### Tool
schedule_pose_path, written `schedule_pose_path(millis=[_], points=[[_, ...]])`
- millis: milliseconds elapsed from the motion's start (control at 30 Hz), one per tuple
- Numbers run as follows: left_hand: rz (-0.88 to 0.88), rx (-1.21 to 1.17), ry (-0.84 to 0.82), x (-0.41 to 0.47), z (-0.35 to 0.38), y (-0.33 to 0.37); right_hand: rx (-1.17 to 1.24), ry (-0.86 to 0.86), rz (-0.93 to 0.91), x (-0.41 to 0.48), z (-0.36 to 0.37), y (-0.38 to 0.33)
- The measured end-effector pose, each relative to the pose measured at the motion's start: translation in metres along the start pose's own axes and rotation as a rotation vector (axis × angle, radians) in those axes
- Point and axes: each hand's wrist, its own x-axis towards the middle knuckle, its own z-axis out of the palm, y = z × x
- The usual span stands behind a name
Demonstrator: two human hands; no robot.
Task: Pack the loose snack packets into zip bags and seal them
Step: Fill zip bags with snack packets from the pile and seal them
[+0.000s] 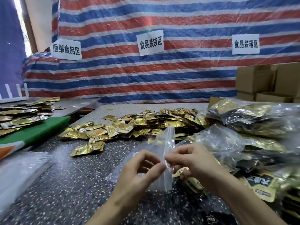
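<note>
Now, head view: left hand [142, 168] and right hand [193, 161] are each pinching the mouth of a clear plastic zip bag [168, 140], seemingly empty, above the speckled dark counter [65, 184]. Filled clear bags [259, 125] are lying at right. A heap of loose gold foil snack packets [138, 124] is waiting beyond, so much is probably left.

Both bare forearms reach in from the lower edge and converge near the middle, where the left hand [141, 169] and the right hand [191, 161] face each other with fingers curled, each pinching the edge of a clear zip bag [168, 138] between thumb and forefinger.
</note>
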Motion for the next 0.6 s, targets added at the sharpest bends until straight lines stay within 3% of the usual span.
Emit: schedule_pose_path(millis=[233, 333, 433, 500, 600], points=[[-0.101, -0.137, -0.032, 0.000, 0.004, 0.003, -0.015, -0.079, -0.021, -0.005, 0.010, -0.001], [-0.191, -0.120, 0.149, 0.006, -0.007, -0.002, 0.022, 0.085, 0.006, 0.000, 0.005, 0.001], [-0.172, -0.037, 0.370, 0.012, -0.023, -0.003, -0.220, 0.297, -0.074, 0.005, -0.001, 0.009], [-0.115, 0.006, 0.435, 0.013, -0.028, 0.002, -0.276, 0.319, -0.113, 0.004, 0.002, 0.011], [-0.092, 0.012, 0.447, 0.013, -0.030, 0.004, -0.118, 0.295, -0.189, 0.004, 0.009, 0.012]])
